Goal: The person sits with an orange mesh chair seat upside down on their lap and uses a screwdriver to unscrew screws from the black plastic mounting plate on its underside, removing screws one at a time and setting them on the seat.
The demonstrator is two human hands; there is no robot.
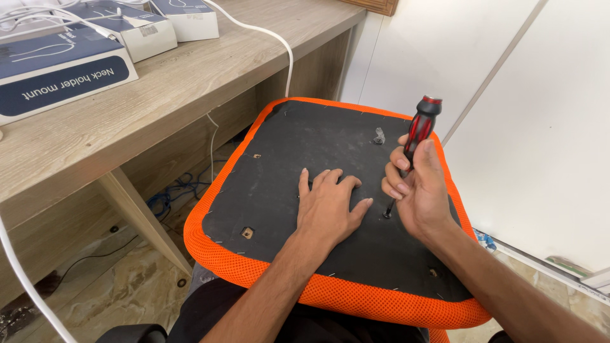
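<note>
Red-and-black-handled screwdriver [419, 130] stands nearly upright over the upturned chair seat with orange mesh edging and a black fabric underside [298, 146], toward the seat's right edge. Its dark tip meets a small screw [386, 216] set in the black fabric, just right of the seat's middle. The right hand [416, 190] has its fingers clamped around the lower handle and shaft, thumb along the side. The left hand [330, 206] lies flat on the black fabric near the seat's centre, palm down, fingers stretched out and slightly apart, its thumb close to the screw but not touching it. A square mounting hole [247, 233] shows near the seat's front left corner, another smaller hole [257, 155] near the left edge, and a grey fitting [379, 136] sits toward the far right corner. Beside the seat's left edge runs a light wooden desk [190, 82] bearing white and dark-blue cardboard boxes [63, 70] and a white cable [267, 35] draped over its edge.
</note>
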